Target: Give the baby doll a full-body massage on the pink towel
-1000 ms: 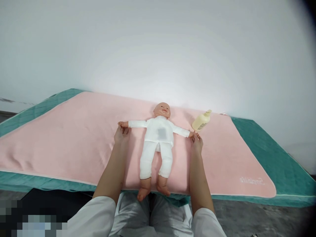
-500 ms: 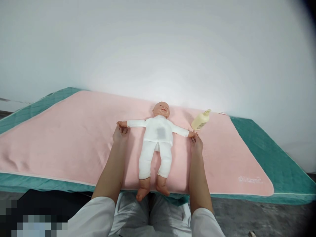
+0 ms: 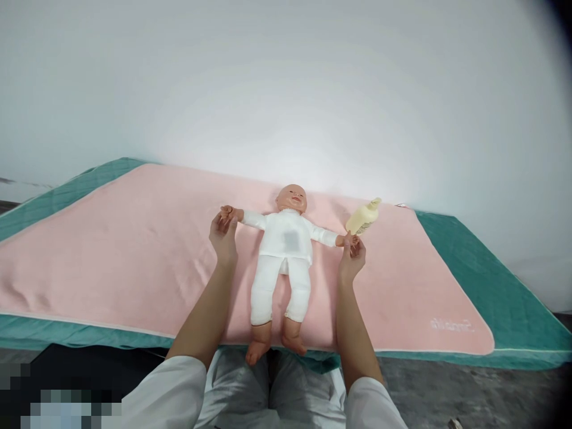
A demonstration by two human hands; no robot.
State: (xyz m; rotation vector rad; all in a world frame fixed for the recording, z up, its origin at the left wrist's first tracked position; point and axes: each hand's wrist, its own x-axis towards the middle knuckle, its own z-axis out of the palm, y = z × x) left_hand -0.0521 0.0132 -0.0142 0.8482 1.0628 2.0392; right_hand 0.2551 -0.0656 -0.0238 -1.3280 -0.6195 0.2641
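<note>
A baby doll (image 3: 286, 241) in a white top and white leggings lies on its back, head toward the wall and bare feet at the near edge. Its arms stretch out to both sides. My left hand (image 3: 223, 233) is closed round the doll's hand (image 3: 231, 213) on the left, lifting it a little off the mat. On the other side, my right hand (image 3: 353, 253) grips the doll's other hand (image 3: 351, 240) between thumb and fingers. Just beyond my right hand stands a pale yellow pump bottle (image 3: 363, 218).
A pink mat (image 3: 134, 256) covers most of a green padded bed (image 3: 480, 268). The white wall (image 3: 286, 89) rises directly behind it. A dark object (image 3: 89, 369) is below the bed's front edge at the left.
Both doll hands have been raised and drawn slightly inward. My left hand moved up and right with its doll hand; my right hand shifted slightly left, its thumb now on top.
</note>
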